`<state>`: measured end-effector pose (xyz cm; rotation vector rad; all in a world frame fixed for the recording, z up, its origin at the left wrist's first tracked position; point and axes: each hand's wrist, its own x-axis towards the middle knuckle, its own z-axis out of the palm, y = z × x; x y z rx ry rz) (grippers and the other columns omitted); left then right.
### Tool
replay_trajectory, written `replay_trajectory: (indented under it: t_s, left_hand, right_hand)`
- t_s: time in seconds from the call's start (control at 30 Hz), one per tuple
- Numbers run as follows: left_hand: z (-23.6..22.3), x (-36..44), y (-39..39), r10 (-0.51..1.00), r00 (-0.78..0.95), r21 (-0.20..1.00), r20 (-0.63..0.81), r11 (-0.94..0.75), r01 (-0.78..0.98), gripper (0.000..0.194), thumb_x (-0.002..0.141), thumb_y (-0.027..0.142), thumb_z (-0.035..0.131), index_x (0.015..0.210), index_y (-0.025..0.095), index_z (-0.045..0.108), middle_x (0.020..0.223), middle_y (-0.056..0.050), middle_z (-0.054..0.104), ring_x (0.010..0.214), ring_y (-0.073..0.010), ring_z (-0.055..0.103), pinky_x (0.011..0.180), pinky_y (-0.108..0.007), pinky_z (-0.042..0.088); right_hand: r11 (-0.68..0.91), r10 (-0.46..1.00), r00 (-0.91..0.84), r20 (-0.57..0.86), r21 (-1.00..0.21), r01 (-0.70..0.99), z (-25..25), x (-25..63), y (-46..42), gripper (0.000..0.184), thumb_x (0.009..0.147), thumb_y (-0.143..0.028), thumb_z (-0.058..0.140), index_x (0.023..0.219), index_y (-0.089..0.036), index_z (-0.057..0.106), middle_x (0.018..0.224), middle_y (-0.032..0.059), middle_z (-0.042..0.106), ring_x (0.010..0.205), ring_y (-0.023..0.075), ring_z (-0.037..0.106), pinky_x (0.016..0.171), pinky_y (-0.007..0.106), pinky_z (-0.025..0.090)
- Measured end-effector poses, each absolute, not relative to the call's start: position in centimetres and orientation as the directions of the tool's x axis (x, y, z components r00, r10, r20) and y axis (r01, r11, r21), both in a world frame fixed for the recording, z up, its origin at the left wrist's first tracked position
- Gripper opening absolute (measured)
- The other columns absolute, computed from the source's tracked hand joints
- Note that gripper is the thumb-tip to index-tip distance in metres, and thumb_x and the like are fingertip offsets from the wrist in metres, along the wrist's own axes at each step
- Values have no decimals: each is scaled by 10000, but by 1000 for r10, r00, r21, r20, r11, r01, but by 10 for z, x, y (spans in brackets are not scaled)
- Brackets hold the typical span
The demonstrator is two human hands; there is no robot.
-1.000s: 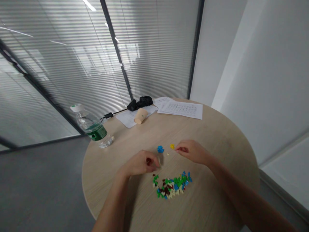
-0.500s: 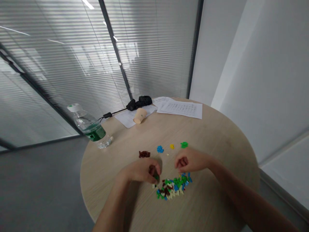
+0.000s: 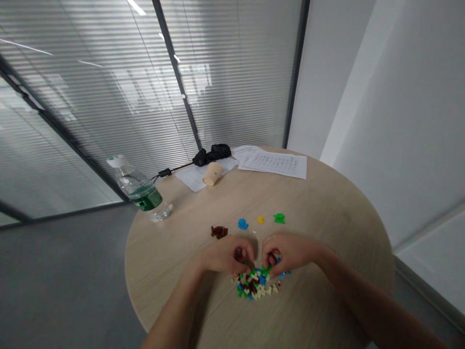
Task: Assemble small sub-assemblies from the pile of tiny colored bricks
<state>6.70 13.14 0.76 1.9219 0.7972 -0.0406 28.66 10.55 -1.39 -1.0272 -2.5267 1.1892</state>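
A mixed pile of small plastic pieces (image 3: 254, 288) in green, blue, brown and cream lies on the round wooden table. My left hand (image 3: 230, 254) is at the pile's upper left edge, its fingers curled and their tips low against the pieces. My right hand (image 3: 290, 249) reaches in from the right, with bent fingers and thumb down at the green pieces on the pile's upper side. What either hand pinches, if anything, is too small and hidden to make out. Beyond the hands lie a brown heap (image 3: 219, 232), a blue heap (image 3: 242, 224), a yellow heap (image 3: 260, 220) and a green heap (image 3: 279, 218).
A clear water bottle (image 3: 147, 198) with a green label stands at the table's left edge. Farther back are a paper cup (image 3: 212, 173) on its side, a black bundled item (image 3: 214, 153) with a cord, and printed sheets (image 3: 276, 164). A tiny cream piece (image 3: 255, 231) lies between the heaps.
My right hand has come down onto the upper side of the pile. My left hand has shifted slightly right, along the pile's edge. The whole view has moved a little.
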Motion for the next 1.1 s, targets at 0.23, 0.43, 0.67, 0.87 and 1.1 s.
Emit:
replay_trajectory:
  t_s: [0.23,0.43,0.67,0.87,1.1]
  left_hand:
    - [10,71,133,540,819,825,-194,-362,434,111,681,229,636,749,155,590,635,46,499,577,-83,440,540,-197,339]
    - [6,68,139,678,732,883,-66,-302,359,162,752,302,578,751,147,531,619,46,446,551,-80,389,507,-196,303]
    - [9,64,144,782,621,890,50,-317,328,388,875,488,416,810,139,573,578,46,408,517,-89,377,498,-210,309]
    - [10,68,144,795,603,792,67,-410,453,385,895,441,383,802,139,604,549,45,409,528,-100,389,520,-214,310]
    - [3,67,149,774,625,722,103,-491,488,326,888,363,405,789,136,616,650,12,532,620,-114,460,584,-215,347]
  right_hand:
    - [659,595,-796,107,-632,408,-16,278,99,391,550,-402,813,828,-174,660,892,28,589,857,173,547,770,268,430]
    - [760,583,-757,294,-528,380,-16,256,85,395,581,-433,799,871,-186,690,952,59,549,945,199,512,876,332,420]
    - [866,452,-791,413,-416,278,-26,237,78,322,789,-430,642,1009,-198,680,1119,76,601,1043,180,529,951,321,391]
    - [918,355,-856,377,-313,243,-33,229,77,226,864,-332,548,906,-182,711,1047,54,668,993,168,565,925,301,421]
    - [820,537,-742,403,-454,347,-22,246,87,174,855,-218,546,842,-163,711,916,49,684,881,143,591,853,267,445]
